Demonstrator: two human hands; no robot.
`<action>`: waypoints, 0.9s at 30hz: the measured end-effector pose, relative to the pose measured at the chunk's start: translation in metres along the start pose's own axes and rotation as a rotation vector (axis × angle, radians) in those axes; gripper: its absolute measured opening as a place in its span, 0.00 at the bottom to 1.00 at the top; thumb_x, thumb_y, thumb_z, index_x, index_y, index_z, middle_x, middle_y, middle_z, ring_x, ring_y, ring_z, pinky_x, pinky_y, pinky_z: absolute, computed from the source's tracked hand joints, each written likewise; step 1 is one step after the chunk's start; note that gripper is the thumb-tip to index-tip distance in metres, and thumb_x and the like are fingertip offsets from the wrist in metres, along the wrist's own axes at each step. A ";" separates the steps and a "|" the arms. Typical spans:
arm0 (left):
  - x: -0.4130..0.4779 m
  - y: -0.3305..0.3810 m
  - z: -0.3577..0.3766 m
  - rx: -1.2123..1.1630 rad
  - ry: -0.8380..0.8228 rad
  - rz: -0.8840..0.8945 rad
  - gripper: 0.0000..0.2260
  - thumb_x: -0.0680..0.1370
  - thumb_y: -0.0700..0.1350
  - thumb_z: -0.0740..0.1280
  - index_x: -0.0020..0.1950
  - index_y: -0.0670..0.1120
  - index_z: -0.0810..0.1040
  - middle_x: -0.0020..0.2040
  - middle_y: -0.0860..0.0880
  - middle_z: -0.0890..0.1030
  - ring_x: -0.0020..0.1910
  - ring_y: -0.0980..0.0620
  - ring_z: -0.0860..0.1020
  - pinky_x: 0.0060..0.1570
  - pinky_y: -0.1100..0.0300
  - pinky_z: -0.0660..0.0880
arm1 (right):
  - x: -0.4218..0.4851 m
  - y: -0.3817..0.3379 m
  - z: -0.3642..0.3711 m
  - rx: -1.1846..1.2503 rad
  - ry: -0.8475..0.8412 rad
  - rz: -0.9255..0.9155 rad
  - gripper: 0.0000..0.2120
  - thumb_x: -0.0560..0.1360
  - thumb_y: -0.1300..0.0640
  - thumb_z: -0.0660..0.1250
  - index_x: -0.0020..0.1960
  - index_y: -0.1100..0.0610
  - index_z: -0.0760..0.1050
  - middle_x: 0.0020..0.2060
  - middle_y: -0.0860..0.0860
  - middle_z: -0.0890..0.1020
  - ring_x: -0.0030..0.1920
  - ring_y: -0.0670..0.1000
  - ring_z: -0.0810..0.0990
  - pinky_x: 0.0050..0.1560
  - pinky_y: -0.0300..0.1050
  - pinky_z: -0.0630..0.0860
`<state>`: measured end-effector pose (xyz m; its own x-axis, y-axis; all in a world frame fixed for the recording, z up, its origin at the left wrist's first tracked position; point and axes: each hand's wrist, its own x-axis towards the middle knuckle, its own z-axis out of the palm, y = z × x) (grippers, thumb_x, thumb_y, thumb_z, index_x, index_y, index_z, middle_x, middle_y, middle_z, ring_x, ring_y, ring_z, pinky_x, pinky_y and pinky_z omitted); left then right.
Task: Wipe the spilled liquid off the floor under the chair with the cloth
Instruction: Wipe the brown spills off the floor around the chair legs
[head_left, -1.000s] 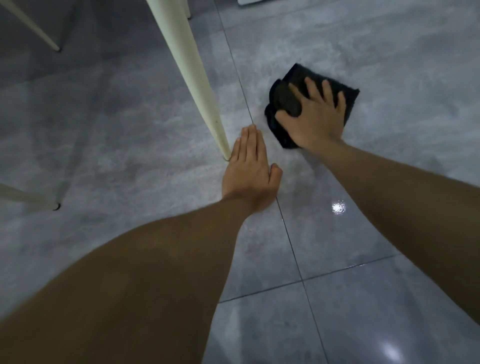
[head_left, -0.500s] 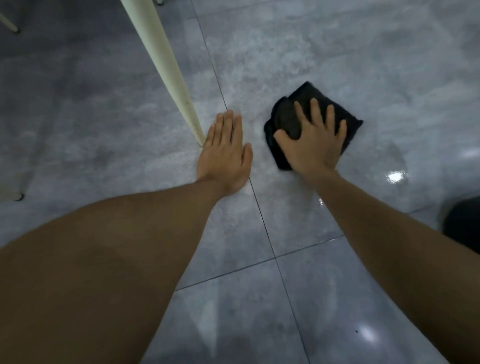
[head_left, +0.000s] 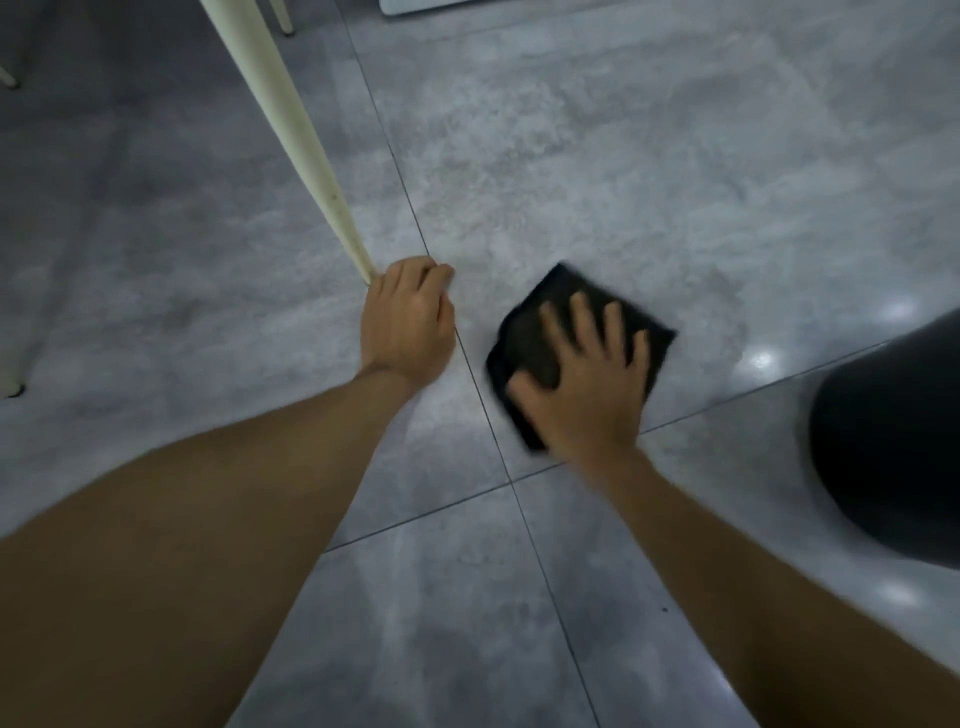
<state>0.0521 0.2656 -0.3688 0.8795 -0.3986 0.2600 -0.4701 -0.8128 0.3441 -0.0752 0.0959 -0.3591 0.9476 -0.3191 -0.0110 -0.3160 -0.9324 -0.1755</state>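
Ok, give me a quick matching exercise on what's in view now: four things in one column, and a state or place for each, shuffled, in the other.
Things:
1. left hand
2. right hand
3. black cloth
4. cream chair leg

States or places:
A. lies on the grey floor, partly covered by a hand
B. slants down to the floor beside the curled hand
C. fingers spread, pressing down on the cloth
D. fingers curled, resting on the floor by the tile seam

Pairs: 1-D, 2-C, 3-A, 4-B
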 end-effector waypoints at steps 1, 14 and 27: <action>-0.006 -0.001 -0.002 -0.026 0.007 -0.005 0.12 0.80 0.37 0.63 0.61 0.40 0.81 0.56 0.43 0.80 0.56 0.42 0.77 0.57 0.48 0.73 | -0.028 -0.006 0.002 -0.002 0.002 -0.124 0.38 0.71 0.32 0.60 0.79 0.43 0.67 0.81 0.51 0.64 0.81 0.61 0.60 0.78 0.67 0.53; -0.144 -0.078 -0.069 0.127 -0.243 -0.453 0.26 0.85 0.57 0.48 0.83 0.51 0.56 0.83 0.45 0.53 0.81 0.34 0.46 0.78 0.40 0.44 | -0.042 -0.127 0.032 0.077 -0.010 -0.390 0.36 0.74 0.30 0.58 0.78 0.46 0.69 0.80 0.53 0.66 0.80 0.63 0.60 0.78 0.69 0.53; -0.228 -0.160 -0.137 0.159 -0.181 -0.793 0.25 0.85 0.58 0.49 0.82 0.57 0.55 0.83 0.51 0.52 0.81 0.41 0.44 0.75 0.33 0.42 | -0.056 -0.270 0.059 0.113 -0.060 -0.617 0.37 0.74 0.29 0.57 0.78 0.45 0.69 0.79 0.54 0.68 0.80 0.64 0.61 0.78 0.69 0.52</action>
<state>-0.0835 0.5444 -0.3592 0.9505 0.2667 -0.1596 0.2985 -0.9265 0.2293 -0.0400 0.3754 -0.3691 0.9560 0.2847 0.0708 0.2931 -0.9173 -0.2697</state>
